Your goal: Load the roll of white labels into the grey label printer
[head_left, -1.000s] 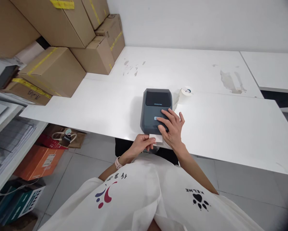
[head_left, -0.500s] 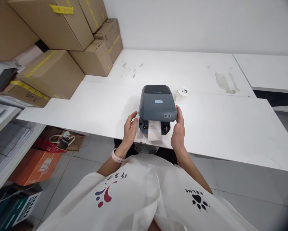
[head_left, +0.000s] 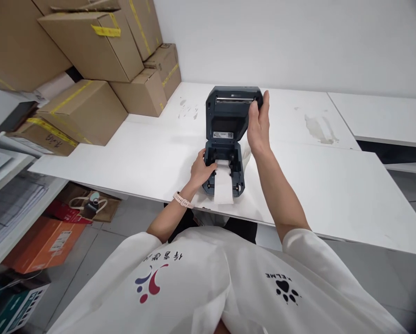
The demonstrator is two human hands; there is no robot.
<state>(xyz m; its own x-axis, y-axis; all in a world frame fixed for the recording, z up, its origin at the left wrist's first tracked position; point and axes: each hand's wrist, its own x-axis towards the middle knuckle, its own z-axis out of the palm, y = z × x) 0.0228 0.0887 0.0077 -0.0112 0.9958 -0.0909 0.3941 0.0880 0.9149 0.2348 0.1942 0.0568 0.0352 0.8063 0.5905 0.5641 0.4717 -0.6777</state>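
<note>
A dark grey label printer (head_left: 225, 174) stands near the front edge of the white table (head_left: 326, 185), its lid (head_left: 230, 109) swung up and back. My right hand (head_left: 259, 123) grips the lid's right top corner. My left hand (head_left: 201, 169) rests on the left side of the open base, fingers curled at the paper bay. A strip of white label paper (head_left: 224, 185) runs out of the printer's front slot toward me.
Taped cardboard boxes (head_left: 89, 109) are stacked at the table's back left. A second white table (head_left: 385, 118) adjoins at the right. Shelving with papers (head_left: 9, 195) and an orange box (head_left: 44, 241) on the floor stand to my left.
The printer lid went from shut to fully raised. My right hand rose with it from the printer's side; my left hand moved from the paper onto the open base.
</note>
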